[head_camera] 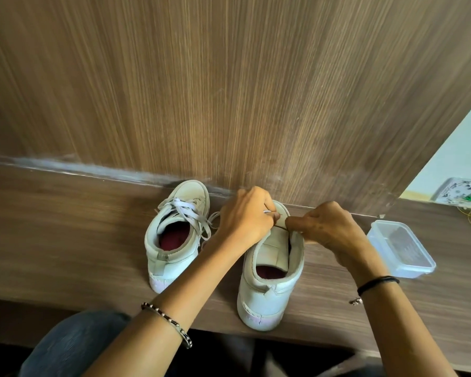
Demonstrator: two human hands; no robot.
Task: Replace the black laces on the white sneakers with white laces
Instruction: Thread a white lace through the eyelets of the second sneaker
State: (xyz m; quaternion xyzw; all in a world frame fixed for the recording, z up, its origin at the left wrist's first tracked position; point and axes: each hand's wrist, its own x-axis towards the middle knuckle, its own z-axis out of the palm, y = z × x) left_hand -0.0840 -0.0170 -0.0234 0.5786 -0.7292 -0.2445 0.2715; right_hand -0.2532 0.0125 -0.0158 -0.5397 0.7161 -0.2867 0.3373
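Both white sneakers are sat on the wooden counter [65,240], toes against the back panel. The left sneaker [161,265] is already laced in white. At the unlaced right sneaker [267,295], a white lace [267,212] end is pinched by the left hand [245,216], and the upper's edge is gripped by the right hand [329,227]. A clear plastic container [401,248] is parked nearby.

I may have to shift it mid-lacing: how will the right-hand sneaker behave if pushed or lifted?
The right-hand sneaker shows no lacing over its tongue, so its upper will probably flex open when lifted. Its flat sole should slide rather than roll. Its heel sits near the edge of the wooden ledge, so pulling it back might tip it off.
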